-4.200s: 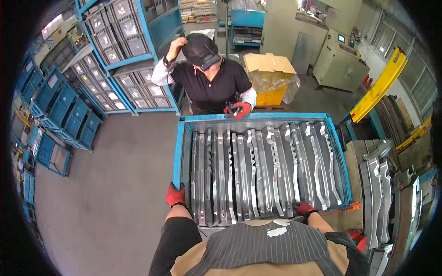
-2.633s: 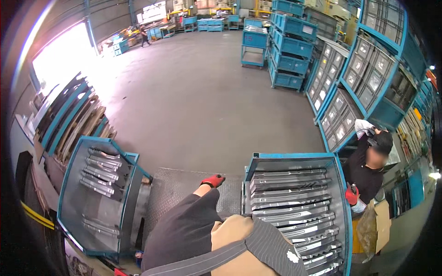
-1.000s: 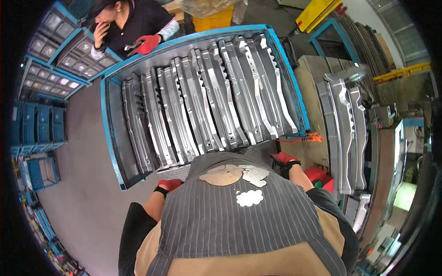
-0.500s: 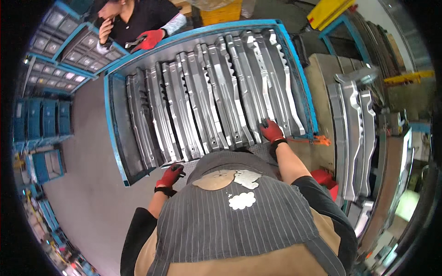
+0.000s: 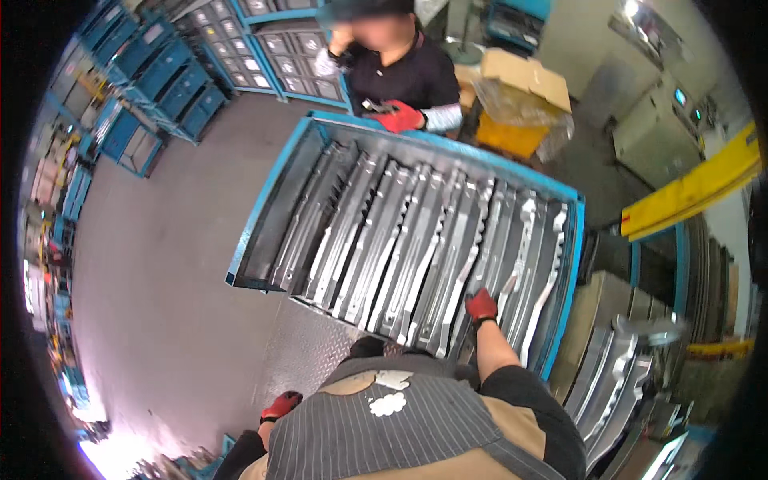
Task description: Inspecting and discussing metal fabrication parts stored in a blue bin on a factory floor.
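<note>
Long stamped metal rails (image 5: 432, 240) lie side by side in a blue-edged metal bin (image 5: 258, 206) in front of me. My right hand (image 5: 482, 306), in a red glove with dark fingertips, reaches over the bin's near side. Its fingers are bent round a rail (image 5: 498, 276) toward the right end of the row; their tips are hidden. My left hand (image 5: 282, 406), in a matching glove, hangs low by my left side, away from the bin. Its fingers are loosely curled, with nothing seen in them.
Beyond the bin stands a co-worker whose red-gloved hand (image 5: 400, 117) holds a small object at the rim. A yellow crate (image 5: 512, 134) with a cardboard box is behind. More rails (image 5: 604, 384) stand at right, below a yellow beam (image 5: 692, 192). Blue racks (image 5: 172, 80) stand far left.
My view has turned, so the bin appears lower and farther right. My right hand has moved from the rails' near ends farther in along one. My left hand hangs farther from the bin.
</note>
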Available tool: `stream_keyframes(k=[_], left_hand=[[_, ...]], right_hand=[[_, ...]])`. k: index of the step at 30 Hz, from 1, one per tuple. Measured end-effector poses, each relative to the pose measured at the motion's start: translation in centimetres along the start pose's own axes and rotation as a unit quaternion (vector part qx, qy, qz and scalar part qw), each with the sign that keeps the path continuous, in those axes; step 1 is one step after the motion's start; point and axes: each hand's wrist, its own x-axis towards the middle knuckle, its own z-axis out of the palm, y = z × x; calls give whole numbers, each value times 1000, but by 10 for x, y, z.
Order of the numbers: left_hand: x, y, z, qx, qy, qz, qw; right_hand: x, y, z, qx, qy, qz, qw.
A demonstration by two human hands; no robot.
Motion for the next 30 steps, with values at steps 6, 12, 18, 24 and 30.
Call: stream_keyframes(k=[6,12,18,24,30], left_hand=[[-15,55,2,2,-8,87,996],[16,7,-35,-123,29,156,980],[67,-139,-91,-242,20,158,957],[45,-290,-145,-469,131,-39,873],[15,-284,-180,-381,123,8,917]], right_hand=[[13,6,-9,0,-23,11,1000],[-47,-39,-18,39,152,8,988],[-79,-101,53,198,200,-60,958],[-167,-291,130,142,202,-328,912],[-247,-471,142,139,95,-403,900]])
